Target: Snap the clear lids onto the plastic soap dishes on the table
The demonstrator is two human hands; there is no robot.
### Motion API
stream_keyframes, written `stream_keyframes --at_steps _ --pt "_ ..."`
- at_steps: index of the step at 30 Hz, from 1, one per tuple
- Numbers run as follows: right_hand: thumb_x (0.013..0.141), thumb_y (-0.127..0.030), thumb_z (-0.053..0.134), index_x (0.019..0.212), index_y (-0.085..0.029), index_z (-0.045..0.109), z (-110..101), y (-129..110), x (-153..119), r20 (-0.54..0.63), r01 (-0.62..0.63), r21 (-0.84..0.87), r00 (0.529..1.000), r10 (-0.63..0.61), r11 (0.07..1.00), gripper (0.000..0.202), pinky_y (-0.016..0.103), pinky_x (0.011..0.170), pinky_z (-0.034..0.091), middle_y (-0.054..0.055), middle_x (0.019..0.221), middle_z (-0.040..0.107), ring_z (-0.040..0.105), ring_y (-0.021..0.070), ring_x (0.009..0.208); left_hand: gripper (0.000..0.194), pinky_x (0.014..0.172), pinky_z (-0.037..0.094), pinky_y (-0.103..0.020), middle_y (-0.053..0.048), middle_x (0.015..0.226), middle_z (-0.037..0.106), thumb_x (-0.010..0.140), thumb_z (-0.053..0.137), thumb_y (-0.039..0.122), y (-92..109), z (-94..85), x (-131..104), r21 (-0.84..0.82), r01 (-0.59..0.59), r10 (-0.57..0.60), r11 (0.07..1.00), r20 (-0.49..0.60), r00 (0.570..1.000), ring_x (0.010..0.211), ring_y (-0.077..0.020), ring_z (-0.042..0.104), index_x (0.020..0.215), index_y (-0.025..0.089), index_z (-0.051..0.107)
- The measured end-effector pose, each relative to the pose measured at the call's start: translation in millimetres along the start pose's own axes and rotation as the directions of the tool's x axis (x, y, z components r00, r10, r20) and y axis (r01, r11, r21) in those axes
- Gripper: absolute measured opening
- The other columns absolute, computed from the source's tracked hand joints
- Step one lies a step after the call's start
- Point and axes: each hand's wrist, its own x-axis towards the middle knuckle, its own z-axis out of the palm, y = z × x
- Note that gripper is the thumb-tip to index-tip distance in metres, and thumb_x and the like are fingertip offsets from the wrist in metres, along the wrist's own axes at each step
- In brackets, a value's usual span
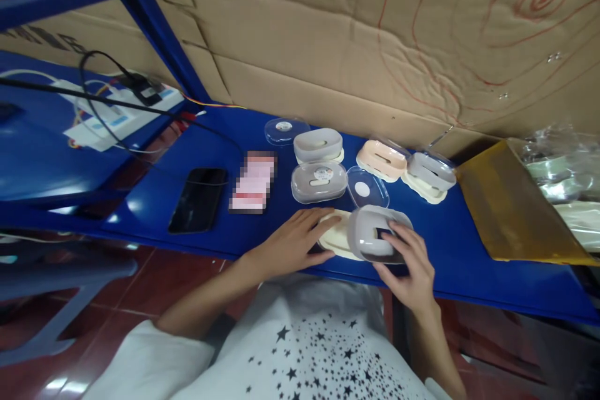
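Note:
At the near edge of the blue table [469, 262], my left hand [293, 240] rests on a cream soap-dish base [335, 239], gripping its left side. My right hand [405, 262] holds a grey slotted soap-dish tray [370, 231], tilted up against the cream base. A clear oval lid [367, 189] lies just behind them.
Several more soap dishes stand behind: a grey one with a clear lid [319, 181], another grey one [319, 145], a peach one [381, 159], a grey-on-cream one [429, 175]. A black phone [197, 199], a power strip with cables [119, 109], a yellow envelope [510, 212] and cardboard wall surround them.

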Motion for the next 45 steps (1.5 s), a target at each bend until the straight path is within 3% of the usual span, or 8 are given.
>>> stream_keyframes --at_steps 5,16,20,23,28,35,38,45 --pt "0.101 -0.027 0.078 0.155 -0.03 0.06 18.3 -9.4 7.4 0.122 -0.016 -0.043 0.992 0.021 0.999 0.057 0.063 0.113 0.057 0.014 0.154 0.068 0.065 0.0363 0.141 0.079 0.121 0.051 -0.057 -0.019 0.162 0.059 0.105 0.073 0.051 -1.6 -0.8 -0.4 -0.11 0.058 -0.061 0.992 -0.021 0.998 0.149 -0.036 0.059 0.168 0.023 0.036" --pt "0.106 -0.035 0.075 0.155 -0.033 0.061 15.8 -12.5 7.3 0.24 0.063 -0.091 0.97 -0.04 0.994 0.051 0.058 0.117 0.053 0.008 0.149 0.074 0.069 0.0315 0.138 0.095 0.12 0.048 -0.055 -0.019 0.164 0.058 0.106 0.067 0.063 -2.0 0.9 0.7 -0.033 0.097 -0.097 0.995 -0.019 0.995 0.145 -0.0368 0.061 0.177 0.025 0.018" --pt "0.111 -0.045 0.061 0.141 -0.032 0.07 3.8 -8.4 3.8 -0.034 -0.185 0.0 0.982 0.185 0.983 0.034 0.048 0.096 0.064 0.008 0.126 0.082 0.079 0.0298 0.117 0.092 0.119 0.047 -0.054 -0.019 0.163 0.059 0.106 0.067 0.062 -1.6 -1.6 1.3 0.003 0.106 -0.106 0.994 0.015 0.994 0.143 -0.0366 0.061 0.176 0.023 0.022" --pt "0.114 -0.047 0.049 0.127 -0.027 0.077 -7.4 -0.2 11.0 -0.228 -0.422 -0.027 0.885 0.405 0.906 0.036 0.042 0.082 0.064 0.01 0.114 0.083 0.08 0.0272 0.102 0.08 0.12 0.045 -0.056 -0.018 0.164 0.058 0.109 0.064 0.059 -1.2 -4.0 1.4 0.031 0.067 -0.068 0.997 0.035 0.997 0.145 -0.0367 0.06 0.172 0.024 0.031" --pt "0.114 -0.047 0.051 0.122 -0.026 0.077 -11.0 16.2 34.3 -0.062 -0.54 0.009 0.839 0.54 0.841 0.035 0.042 0.085 0.064 0.01 0.116 0.083 0.079 0.0269 0.104 0.076 0.123 0.042 -0.056 -0.017 0.164 0.058 0.109 0.064 0.057 -0.8 -4.8 0.9 0.007 0.056 -0.056 0.998 0.047 0.997 0.148 -0.0356 0.059 0.171 0.026 0.032" --pt "0.11 -0.053 0.063 0.163 -0.034 0.052 -4.1 10.8 29.7 0.298 -0.314 0.018 0.908 0.294 0.949 0.058 0.059 0.127 0.049 0.012 0.172 0.049 0.05 0.035 0.159 0.089 0.119 0.047 -0.056 -0.021 0.163 0.059 0.109 0.062 0.06 0.7 -3.8 0.8 -0.01 0.076 -0.076 0.997 0.015 0.997 0.144 -0.0377 0.062 0.176 0.023 0.017" --pt "0.103 -0.051 0.076 0.166 -0.037 0.05 -0.9 5.3 24.8 0.357 -0.243 0.011 0.907 0.223 0.97 0.07 0.063 0.128 0.049 0.012 0.178 0.04 0.044 0.0379 0.163 0.09 0.119 0.046 -0.056 -0.021 0.158 0.061 0.11 0.06 0.063 0.2 -3.3 0.9 0.0 0.078 -0.078 0.997 0.0 0.997 0.142 -0.0375 0.063 0.176 0.022 0.016" --pt "0.103 -0.033 0.075 0.154 -0.038 0.063 3.2 4.8 24.8 0.419 -0.066 0.122 0.908 0.009 0.99 0.053 0.066 0.127 0.05 0.006 0.182 0.037 0.044 0.0365 0.164 0.097 0.119 0.046 -0.057 -0.022 0.162 0.058 0.108 0.063 0.063 -0.7 -2.8 1.1 -0.002 0.091 -0.091 0.996 0.009 0.996 0.141 -0.0391 0.062 0.178 0.024 0.01"
